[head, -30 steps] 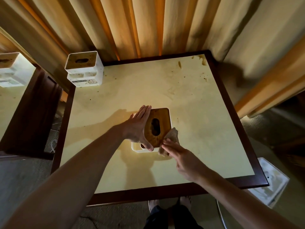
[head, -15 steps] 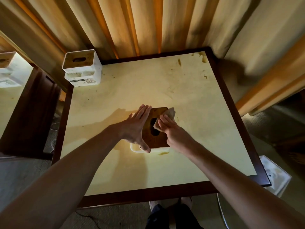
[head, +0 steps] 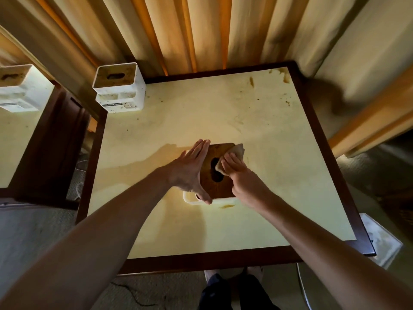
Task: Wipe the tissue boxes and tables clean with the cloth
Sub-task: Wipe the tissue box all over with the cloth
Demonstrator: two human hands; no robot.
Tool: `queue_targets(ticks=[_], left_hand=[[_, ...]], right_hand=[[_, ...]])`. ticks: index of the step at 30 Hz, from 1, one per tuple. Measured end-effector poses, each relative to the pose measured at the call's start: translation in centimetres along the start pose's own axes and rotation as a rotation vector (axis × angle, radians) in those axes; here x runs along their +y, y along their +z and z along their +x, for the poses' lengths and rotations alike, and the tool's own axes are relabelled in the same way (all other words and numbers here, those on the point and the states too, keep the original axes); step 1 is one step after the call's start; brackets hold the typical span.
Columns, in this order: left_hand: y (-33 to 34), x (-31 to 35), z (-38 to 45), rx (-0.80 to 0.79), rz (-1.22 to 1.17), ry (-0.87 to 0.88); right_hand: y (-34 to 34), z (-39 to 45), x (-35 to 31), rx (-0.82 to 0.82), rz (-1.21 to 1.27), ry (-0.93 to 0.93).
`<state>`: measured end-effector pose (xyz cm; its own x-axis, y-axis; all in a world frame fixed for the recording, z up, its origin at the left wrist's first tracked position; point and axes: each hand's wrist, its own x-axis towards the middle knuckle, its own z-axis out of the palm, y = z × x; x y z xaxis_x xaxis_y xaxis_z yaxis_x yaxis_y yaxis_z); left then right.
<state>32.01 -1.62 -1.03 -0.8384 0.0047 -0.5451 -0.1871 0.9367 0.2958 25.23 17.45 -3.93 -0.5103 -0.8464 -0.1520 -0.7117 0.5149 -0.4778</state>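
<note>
- My left hand lies with fingers straight and together along the left side of the tissue box near the middle of the desk, thumb reaching down over the box's white near rim.
- My right hand presses the cloth flat onto the box's brown wooden lid, fingers extended over the fabric; a fold of cloth sticks out past the fingertips at the lid's far right corner.
- The lid's dark oval slot shows between my two hands, partly covered by the cloth's edge.
- A second tissue box, white with a brown top and its own slot, stands at the desk's far left corner, well apart from the first.
- The pale desk top carries brown stains near the far right corner, a faint smear towards the middle, and a small yellowish mark just beside the near side of the box under my hands.
- A dark wooden border frames the desk; curtains hang behind its far edge.
- Another desk with a third white box sits off the left edge.
</note>
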Motion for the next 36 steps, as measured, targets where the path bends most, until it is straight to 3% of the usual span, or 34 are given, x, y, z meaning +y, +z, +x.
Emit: queue_targets(ticks=[12,29,36], left_hand=[[0.2,-0.2,0.3,-0.003,0.013,-0.003],[0.8,-0.8,0.9,0.002,0.001,0.031],[0.8,-0.7,0.7,0.017,0.039,0.016]], right_hand=[[1.0,-7.7,-1.5,-0.147,0.062,-0.015],[-1.4,2.6,0.2,-0.053,-0.127,-0.005],[-0.5,0.2,0.0,-0.022,-0.02,-0.007]])
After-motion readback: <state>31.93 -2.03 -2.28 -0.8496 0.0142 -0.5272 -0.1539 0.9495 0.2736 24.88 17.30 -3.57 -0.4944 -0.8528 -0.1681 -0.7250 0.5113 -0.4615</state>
